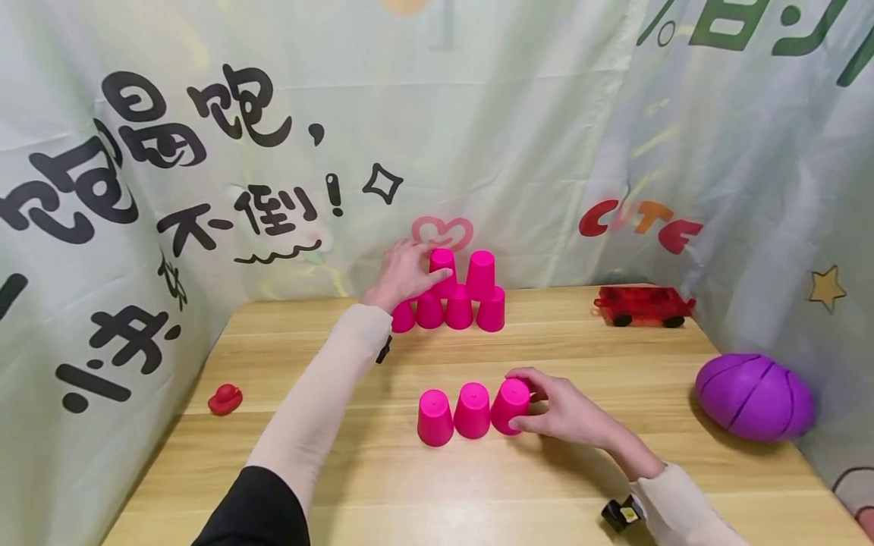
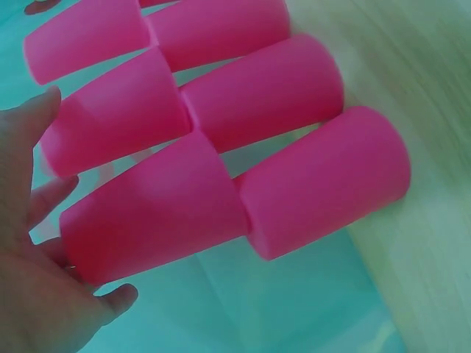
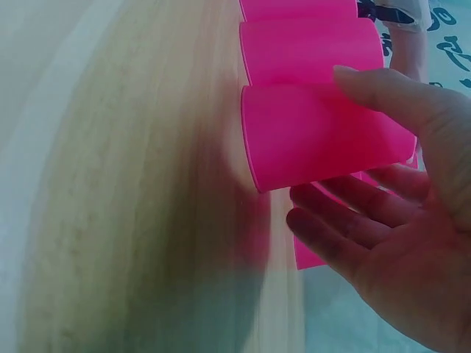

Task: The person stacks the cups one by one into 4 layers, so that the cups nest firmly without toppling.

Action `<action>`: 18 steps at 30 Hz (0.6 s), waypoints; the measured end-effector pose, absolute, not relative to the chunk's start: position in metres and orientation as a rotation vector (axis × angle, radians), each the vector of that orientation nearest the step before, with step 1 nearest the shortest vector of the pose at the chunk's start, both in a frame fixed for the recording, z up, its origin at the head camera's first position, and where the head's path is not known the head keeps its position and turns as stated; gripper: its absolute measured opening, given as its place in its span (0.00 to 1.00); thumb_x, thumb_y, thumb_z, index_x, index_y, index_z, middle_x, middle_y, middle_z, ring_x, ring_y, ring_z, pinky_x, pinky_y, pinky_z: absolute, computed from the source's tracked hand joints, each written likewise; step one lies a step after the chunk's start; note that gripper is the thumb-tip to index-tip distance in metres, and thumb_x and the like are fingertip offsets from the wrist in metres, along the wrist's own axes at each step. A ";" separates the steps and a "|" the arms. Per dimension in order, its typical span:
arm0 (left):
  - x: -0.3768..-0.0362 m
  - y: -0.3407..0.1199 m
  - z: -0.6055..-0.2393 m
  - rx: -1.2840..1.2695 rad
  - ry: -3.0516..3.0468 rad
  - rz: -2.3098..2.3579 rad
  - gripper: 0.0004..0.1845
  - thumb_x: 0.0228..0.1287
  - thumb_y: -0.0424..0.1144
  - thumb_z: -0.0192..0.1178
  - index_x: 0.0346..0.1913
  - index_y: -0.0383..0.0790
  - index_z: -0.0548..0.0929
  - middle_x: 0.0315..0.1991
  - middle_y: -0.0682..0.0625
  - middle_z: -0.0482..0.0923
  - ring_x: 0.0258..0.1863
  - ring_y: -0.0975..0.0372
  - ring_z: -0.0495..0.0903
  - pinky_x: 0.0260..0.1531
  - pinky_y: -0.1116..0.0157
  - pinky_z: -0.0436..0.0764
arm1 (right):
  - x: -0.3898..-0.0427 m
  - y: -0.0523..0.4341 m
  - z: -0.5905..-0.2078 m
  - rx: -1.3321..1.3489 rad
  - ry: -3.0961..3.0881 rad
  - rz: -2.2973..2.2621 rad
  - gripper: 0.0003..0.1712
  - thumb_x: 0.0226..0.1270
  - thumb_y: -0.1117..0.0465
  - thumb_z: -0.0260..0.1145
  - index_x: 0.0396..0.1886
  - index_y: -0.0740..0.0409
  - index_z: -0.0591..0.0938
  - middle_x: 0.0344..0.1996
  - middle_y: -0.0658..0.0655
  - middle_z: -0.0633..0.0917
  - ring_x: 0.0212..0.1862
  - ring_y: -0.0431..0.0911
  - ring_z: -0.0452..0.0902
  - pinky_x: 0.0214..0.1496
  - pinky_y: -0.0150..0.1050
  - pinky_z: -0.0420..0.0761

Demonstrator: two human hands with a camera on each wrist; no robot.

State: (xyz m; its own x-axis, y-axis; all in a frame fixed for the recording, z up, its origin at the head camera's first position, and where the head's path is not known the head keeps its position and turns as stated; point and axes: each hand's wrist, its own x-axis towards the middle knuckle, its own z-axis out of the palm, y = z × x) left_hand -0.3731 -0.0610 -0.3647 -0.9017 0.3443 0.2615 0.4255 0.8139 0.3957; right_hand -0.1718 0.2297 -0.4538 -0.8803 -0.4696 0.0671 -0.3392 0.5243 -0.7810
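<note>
1. Nearest on the wood-grain table, three hot-pink tapering cups stand upside down in a close row.
2. The right hand curves thumb and fingers around the row's rightmost cup.
3. Farther back, matching inverted cups form a two-tier stack, upper cups bridging lower ones.
4. The left hand, fingers loosely spread, surrounds the leftmost upper cup without clasping it.
5. The left wrist view shows three upper cups; the head view, only two, that hand hiding the leftmost.

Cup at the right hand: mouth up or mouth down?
Mouth down: this cup shows its narrower, closed end on top, its wider rim toward the table.
</note>
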 end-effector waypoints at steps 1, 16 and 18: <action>-0.373 -0.062 -0.364 -0.610 -2.814 -0.684 0.38 0.66 0.60 0.68 0.75 0.47 0.76 0.67 0.43 0.79 0.73 0.47 0.69 0.75 0.43 0.66 | -0.172 0.230 -0.455 -0.695 2.599 -1.289 0.39 0.59 0.55 0.83 0.67 0.59 0.76 0.50 0.52 0.88 0.52 0.45 0.86 0.56 0.49 0.89; -0.326 -0.103 -0.351 -0.682 -2.500 -0.954 0.36 0.67 0.56 0.69 0.73 0.42 0.76 0.70 0.45 0.77 0.74 0.47 0.70 0.76 0.41 0.67 | -0.186 0.223 -0.449 -0.664 2.712 -1.258 0.35 0.59 0.59 0.81 0.64 0.59 0.77 0.51 0.54 0.87 0.52 0.49 0.87 0.57 0.54 0.88; -0.318 -0.110 -0.354 -0.701 -2.464 -0.974 0.35 0.68 0.54 0.69 0.72 0.42 0.77 0.69 0.44 0.78 0.72 0.48 0.73 0.74 0.43 0.71 | -0.191 0.221 -0.445 -0.651 2.735 -1.273 0.35 0.60 0.60 0.81 0.65 0.59 0.77 0.51 0.54 0.88 0.52 0.50 0.87 0.58 0.56 0.87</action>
